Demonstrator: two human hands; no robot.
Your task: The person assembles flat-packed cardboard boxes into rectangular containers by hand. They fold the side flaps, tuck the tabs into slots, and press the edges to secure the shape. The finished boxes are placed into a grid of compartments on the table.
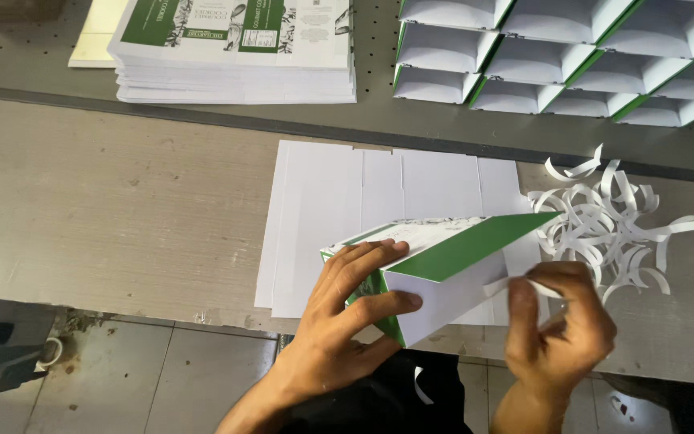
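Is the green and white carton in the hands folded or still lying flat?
Folded. The carton is lifted off the flat sheets, its panels at angles; the left hand grips it, the right hand pinches a paper strip.

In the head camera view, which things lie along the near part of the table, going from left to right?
Left hand → green and white box held by it → right hand pinching a paper strip → pile of curled white paper strips.

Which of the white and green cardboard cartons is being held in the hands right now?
The half-folded white and green cardboard carton at the table's near edge, gripped by the left hand; the finished cartons sit untouched in rows at the far right.
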